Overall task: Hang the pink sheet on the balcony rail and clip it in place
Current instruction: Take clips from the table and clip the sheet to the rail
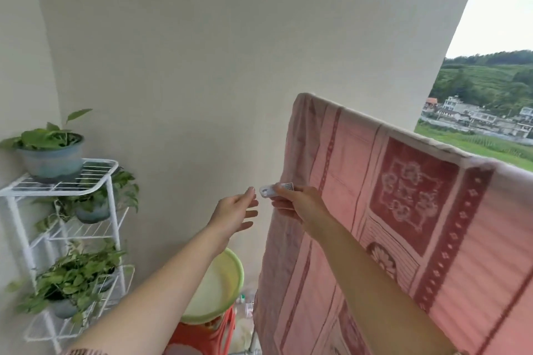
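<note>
Fingers [250, 194] of the person's left hand [233, 215] are straight and spread, holding nothing. They reach out just right of the white plant stand [57, 179] at the far left and above the green basin [219, 291] on its red stool [202, 337], and they stop just short of the white clip [269, 191]. To the right, the right hand [300, 204] pinches that clip between thumb and curled fingers [281, 206], against the left hanging edge of the pink sheet [403, 196]. The sheet is draped over the balcony rail, which lies hidden under the fold along its top, and it hangs down on the near side. The step in hand looks like fixing the clip. It cannot be told whether the clip is squeezed apart or whether it has bitten on any cloth. To do it well, the free left hand should probably take the sheet's edge and draw it flat and taut. The clip could then be carried up to the fold at the top, where its mouth can close over cloth and rail together. A clip set only on the loose hanging edge would likely hold nothing down. The sheet reaches close to the wall at its left end, so the clip wants to sit near that corner, pushed on fully and square to the rail.
</note>
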